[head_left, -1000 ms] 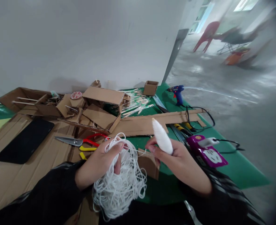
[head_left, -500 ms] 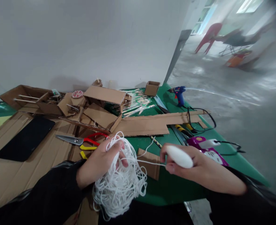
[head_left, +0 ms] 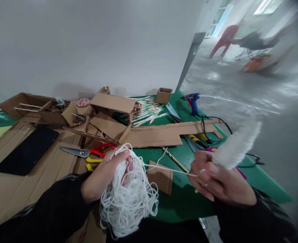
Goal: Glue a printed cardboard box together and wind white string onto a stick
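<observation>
My left grip (head_left: 106,177) holds looped white cord (head_left: 132,206), my right grip (head_left: 221,184) a white tapered spindle (head_left: 237,145); light, even tension should prevent snags.

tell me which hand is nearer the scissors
Left. The left hand, holding white cord, is close by the handles of the scissors; the right hand is well off to their right.
</observation>
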`<state>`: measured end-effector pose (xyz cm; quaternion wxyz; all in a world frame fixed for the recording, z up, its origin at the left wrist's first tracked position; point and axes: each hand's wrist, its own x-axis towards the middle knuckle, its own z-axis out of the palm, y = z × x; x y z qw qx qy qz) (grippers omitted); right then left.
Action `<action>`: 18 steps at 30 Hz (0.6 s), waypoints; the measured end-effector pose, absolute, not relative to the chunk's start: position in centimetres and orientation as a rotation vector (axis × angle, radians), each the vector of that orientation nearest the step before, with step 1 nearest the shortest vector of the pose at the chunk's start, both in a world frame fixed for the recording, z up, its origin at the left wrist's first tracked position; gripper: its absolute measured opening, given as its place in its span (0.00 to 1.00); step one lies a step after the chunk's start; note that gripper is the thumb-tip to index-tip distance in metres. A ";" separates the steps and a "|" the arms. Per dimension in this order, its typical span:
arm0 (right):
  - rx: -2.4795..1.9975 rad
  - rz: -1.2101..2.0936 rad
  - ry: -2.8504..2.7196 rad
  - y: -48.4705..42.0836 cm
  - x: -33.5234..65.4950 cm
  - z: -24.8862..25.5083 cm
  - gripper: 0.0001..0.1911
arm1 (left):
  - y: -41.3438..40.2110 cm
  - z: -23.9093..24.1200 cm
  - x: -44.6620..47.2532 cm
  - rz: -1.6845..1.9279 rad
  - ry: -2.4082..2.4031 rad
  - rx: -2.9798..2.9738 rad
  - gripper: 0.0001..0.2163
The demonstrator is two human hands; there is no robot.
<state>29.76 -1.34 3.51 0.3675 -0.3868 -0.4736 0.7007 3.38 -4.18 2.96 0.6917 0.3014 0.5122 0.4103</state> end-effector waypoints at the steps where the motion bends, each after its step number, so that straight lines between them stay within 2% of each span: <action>1: -1.108 1.711 -1.307 -1.2 29.8 3.4 0.22 | -4.1 2.9 3.4 0.918 1.134 0.664 0.16; 5: -1.535 1.262 -1.749 -1.1 29.6 3.2 0.18 | -4.1 3.0 3.6 0.934 1.187 0.676 0.13; 8: -1.605 0.986 -2.009 -1.3 29.2 3.1 0.18 | -4.2 3.3 3.8 0.938 1.256 0.676 0.12; 13: -1.673 0.783 -2.132 -1.1 28.5 2.4 0.16 | -4.4 3.5 3.8 0.943 1.230 0.676 0.12; 18: -1.723 0.611 -2.240 -0.5 28.3 1.6 0.08 | -4.5 3.4 3.7 0.931 1.208 0.707 0.15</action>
